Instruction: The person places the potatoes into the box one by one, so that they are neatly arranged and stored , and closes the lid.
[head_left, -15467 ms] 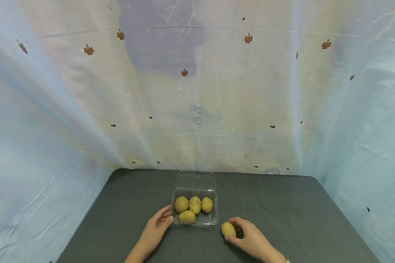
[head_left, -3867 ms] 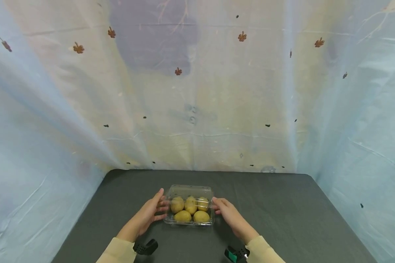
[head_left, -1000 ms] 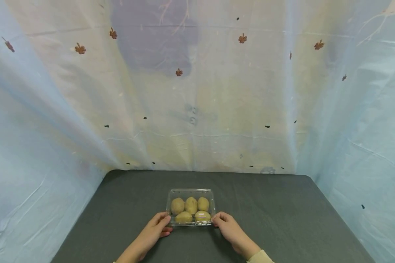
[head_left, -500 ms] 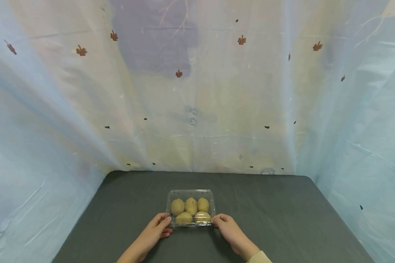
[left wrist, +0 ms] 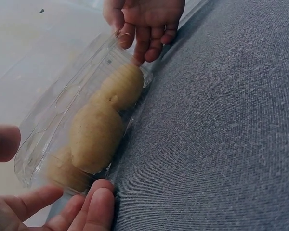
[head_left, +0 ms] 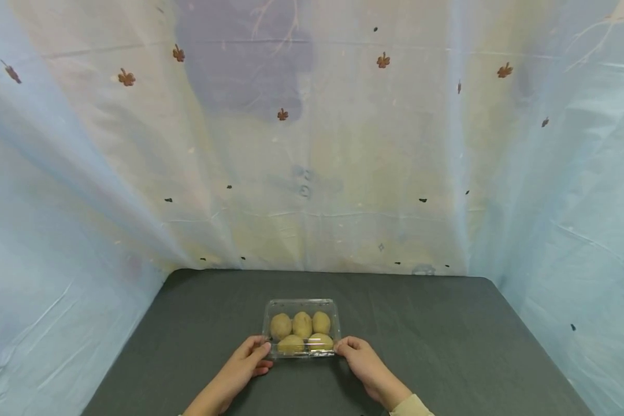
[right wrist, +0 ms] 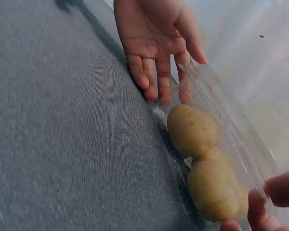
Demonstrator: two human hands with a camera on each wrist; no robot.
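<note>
A clear plastic clamshell container (head_left: 301, 304) lies on the table with its lid down over several yellow potatoes (head_left: 302, 325). My left hand (head_left: 241, 364) holds its front left corner, thumb on the upper edge and fingers at the side. At the front right corner, my right hand (head_left: 364, 364) pinches the rim between thumb and index finger. The left wrist view shows the potatoes (left wrist: 97, 137) through the front wall, with the right hand (left wrist: 147, 24) at the far end. In the right wrist view, the left thumb and fingers (right wrist: 164, 72) touch the container's far corner.
The dark grey cloth-covered table (head_left: 426, 323) extends to both sides and behind the container. A pale patterned curtain (head_left: 364, 150) hangs around its back and sides.
Earlier the lid stood open and my right hand held a potato; now that potato is inside and the lid is down. Both hands have come from the container's sides to its front corners.
</note>
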